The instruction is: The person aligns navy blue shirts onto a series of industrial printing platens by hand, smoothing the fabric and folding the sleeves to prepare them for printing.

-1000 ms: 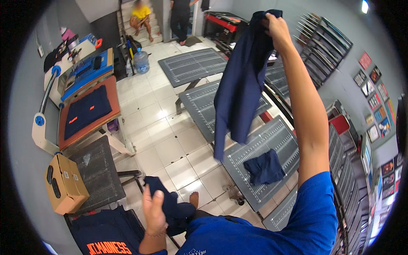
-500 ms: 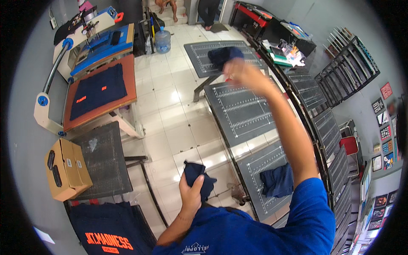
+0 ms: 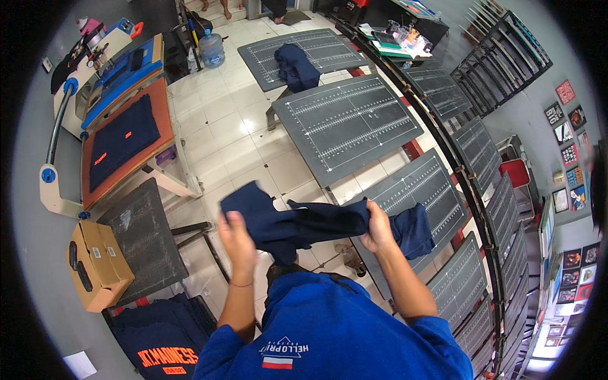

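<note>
A dark navy fabric piece [image 3: 278, 221] is stretched out in front of my body, between both hands. My left hand [image 3: 239, 247], slightly blurred, holds its wider left part with the thumb up. Its narrower right end is pinched in my right hand [image 3: 378, 229]. Just beyond that hand, a folded navy cloth [image 3: 411, 232] lies on a grey printing board [image 3: 443, 190] marked with white ruler lines. On the farthest marked board [image 3: 342, 50] rests another crumpled navy cloth [image 3: 296, 67].
Another marked board [image 3: 348, 126] stands between those two, beside a curved black rail [image 3: 437, 117]. At left are a heat press [image 3: 60, 126], an orange-brown table [image 3: 166, 136] with navy fabric, a cardboard box [image 3: 104, 263], and printed navy fabric [image 3: 161, 335]. A water jug [image 3: 211, 50] stands farther off.
My right hand has come back from the far board and now grips the fabric piece. The piece, bunched in my left hand before, is spread between both hands. My view has shifted.
</note>
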Action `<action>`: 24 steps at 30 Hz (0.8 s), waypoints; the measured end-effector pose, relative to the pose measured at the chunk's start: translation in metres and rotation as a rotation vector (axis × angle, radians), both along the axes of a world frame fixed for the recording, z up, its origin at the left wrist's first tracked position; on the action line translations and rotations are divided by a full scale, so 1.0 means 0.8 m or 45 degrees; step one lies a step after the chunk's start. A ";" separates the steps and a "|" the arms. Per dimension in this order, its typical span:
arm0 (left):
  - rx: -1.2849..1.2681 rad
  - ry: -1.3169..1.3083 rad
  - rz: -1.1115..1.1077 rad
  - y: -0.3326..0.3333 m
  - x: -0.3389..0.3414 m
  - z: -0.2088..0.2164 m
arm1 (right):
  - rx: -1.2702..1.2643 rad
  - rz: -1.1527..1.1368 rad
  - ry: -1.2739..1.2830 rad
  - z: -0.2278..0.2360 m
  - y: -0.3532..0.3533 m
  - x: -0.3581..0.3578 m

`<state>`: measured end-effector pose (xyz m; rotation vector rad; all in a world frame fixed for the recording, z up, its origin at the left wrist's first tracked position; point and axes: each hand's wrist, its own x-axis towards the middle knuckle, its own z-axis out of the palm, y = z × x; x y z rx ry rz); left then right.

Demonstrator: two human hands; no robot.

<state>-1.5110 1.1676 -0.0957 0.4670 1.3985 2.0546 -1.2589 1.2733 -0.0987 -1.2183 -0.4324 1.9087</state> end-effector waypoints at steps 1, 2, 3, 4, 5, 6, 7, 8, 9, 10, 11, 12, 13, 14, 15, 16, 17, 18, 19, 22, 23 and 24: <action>0.057 0.044 -0.035 -0.008 -0.030 -0.031 | 0.144 -0.044 -0.113 0.024 0.001 -0.004; 0.095 -0.031 -0.047 -0.019 -0.049 -0.047 | 0.324 0.100 -0.340 0.060 0.009 -0.008; 0.123 -0.110 -0.076 -0.027 -0.055 -0.055 | 0.489 0.231 -0.571 0.096 0.020 -0.011; 0.087 -0.096 -0.076 -0.030 -0.051 -0.057 | 0.660 0.212 -0.554 0.121 0.040 -0.024; 0.055 -0.083 -0.076 -0.030 -0.043 -0.055 | 0.834 0.193 -0.537 0.143 0.069 -0.038; 0.022 -0.070 -0.072 -0.031 -0.035 -0.055 | 0.917 0.108 -0.532 0.175 0.099 -0.052; -0.067 -0.029 0.040 -0.032 -0.024 -0.074 | 1.003 0.035 -0.522 0.207 0.129 -0.070; -0.078 -0.025 0.004 -0.035 -0.012 -0.084 | 1.118 -0.058 -0.485 0.247 0.152 -0.090; -0.084 -0.023 -0.046 -0.036 0.001 -0.088 | 1.161 -0.128 -0.427 0.284 0.172 -0.095; -0.031 -0.041 -0.175 -0.035 0.013 -0.080 | 1.501 -0.217 -0.646 0.308 0.209 -0.092; 0.015 -0.059 -0.297 -0.034 0.023 -0.067 | 1.512 -0.300 -0.591 0.333 0.237 -0.092; -0.092 0.034 -0.286 -0.032 0.037 -0.050 | 1.529 -0.387 -0.544 0.361 0.262 -0.090; -0.151 0.041 -0.279 -0.029 0.048 -0.033 | 1.604 -0.406 -0.416 0.379 0.257 -0.103; -0.131 0.073 -0.305 -0.028 0.055 -0.021 | 1.562 -0.376 -0.552 0.391 0.257 -0.098; -0.109 0.106 -0.335 -0.027 0.060 -0.014 | 1.818 -0.385 -0.542 0.388 0.260 -0.102; -0.094 0.037 -0.364 -0.026 0.066 -0.009 | 1.988 -0.386 -1.056 0.382 0.264 -0.088; -0.148 0.003 -0.404 -0.025 0.070 -0.004 | 2.107 -0.381 -1.599 0.365 0.267 -0.066; -0.175 -0.035 -0.443 -0.025 0.071 -0.001 | 2.196 -0.245 -1.661 0.326 0.257 -0.059; -0.201 -0.076 -0.479 -0.025 0.072 0.000 | 2.382 -0.253 -1.751 0.286 0.230 -0.058; -0.244 0.044 -0.498 -0.029 0.071 -0.010 | 1.858 0.661 -1.261 0.194 0.067 -0.083; -0.217 0.066 -0.551 -0.026 0.076 -0.011 | 1.501 0.822 -0.987 0.157 0.029 -0.071; -0.197 0.093 -0.587 -0.023 0.080 -0.017 | 1.305 1.006 -0.959 0.134 -0.002 -0.065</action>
